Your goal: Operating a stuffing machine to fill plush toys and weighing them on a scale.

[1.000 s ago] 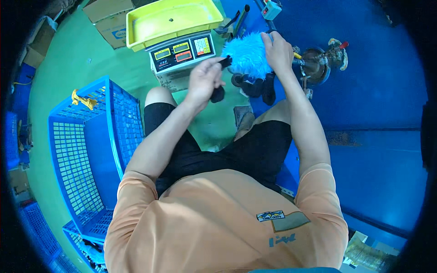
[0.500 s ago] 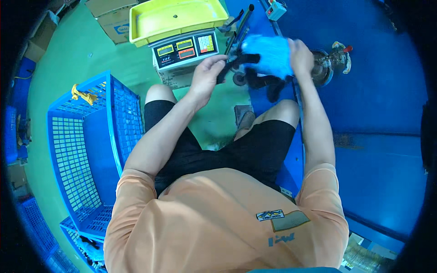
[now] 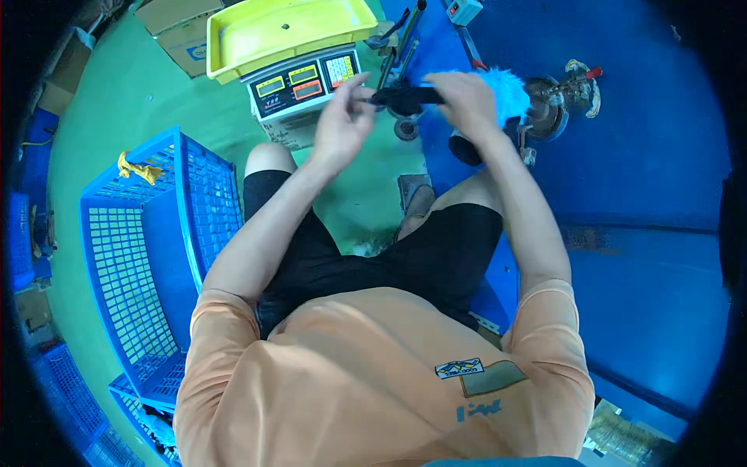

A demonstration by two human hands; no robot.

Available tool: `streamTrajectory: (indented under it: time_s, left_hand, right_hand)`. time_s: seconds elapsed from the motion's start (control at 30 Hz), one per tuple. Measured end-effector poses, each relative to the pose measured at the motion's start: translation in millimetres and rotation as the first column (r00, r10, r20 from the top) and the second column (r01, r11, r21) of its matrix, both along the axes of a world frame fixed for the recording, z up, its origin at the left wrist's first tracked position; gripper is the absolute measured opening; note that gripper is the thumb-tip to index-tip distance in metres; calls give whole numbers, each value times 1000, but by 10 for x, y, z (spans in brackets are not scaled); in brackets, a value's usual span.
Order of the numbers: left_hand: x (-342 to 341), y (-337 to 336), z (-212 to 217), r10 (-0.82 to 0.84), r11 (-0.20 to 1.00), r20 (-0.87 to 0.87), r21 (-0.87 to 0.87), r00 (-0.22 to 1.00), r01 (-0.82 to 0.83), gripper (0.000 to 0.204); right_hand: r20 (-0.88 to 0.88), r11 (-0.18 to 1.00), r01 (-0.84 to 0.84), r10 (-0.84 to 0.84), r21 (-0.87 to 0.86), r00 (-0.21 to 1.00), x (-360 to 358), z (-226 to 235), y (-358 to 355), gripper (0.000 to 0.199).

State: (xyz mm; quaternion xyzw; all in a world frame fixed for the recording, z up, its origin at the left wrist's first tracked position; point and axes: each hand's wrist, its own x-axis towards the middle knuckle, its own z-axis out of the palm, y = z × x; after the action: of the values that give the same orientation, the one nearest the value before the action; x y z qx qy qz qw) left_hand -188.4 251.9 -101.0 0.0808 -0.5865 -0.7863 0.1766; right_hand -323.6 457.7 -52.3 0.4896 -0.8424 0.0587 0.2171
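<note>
right hand [image 3: 465,100] clenched round blue fluffy duster [image 3: 510,87] where it meets black handle [image 3: 405,96], above the knees. left hand [image 3: 342,121] pinches handle's far end. assembly looks midway; blue crate [image 3: 148,233] holds one yellow piece [image 3: 136,167].

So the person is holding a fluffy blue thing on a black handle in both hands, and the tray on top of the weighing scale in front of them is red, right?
Not quite: the tray on the weighing scale is yellow, not red, as the head view shows. The rest holds: the right hand grips the fluffy blue thing and the left hand is at its black handle.
</note>
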Motion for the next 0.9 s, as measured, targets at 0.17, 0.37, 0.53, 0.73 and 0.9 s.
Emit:
streamTrajectory:
  time_s: [0.17,0.37,0.53,0.73,0.9]
  left_hand:
    - [-113,132,212,-18,477,-474,-778,880,-409,46]
    - [-175,-16,105,-134,717,-66,-695,989,51,50]
    - [10,46,-110,-157,958,236,272,959,90,45]
    - [-112,246,142,-343,891,-4,314,939,327,41]
    - [-88,137,190,-279,955,97,136,955,265,41]
  right_hand:
    - [53,961,234,-244,149,968,-48,180,207,31]
    - [160,947,169,-218,274,963,138,191,-277,24]
    - [176,979,125,-153,159,972,268,192,-408,24]
    - [67,944,275,-291,184,954,-107,106,209,27]
    - [132,907,292,-343,305,930,78,226,-116,27]
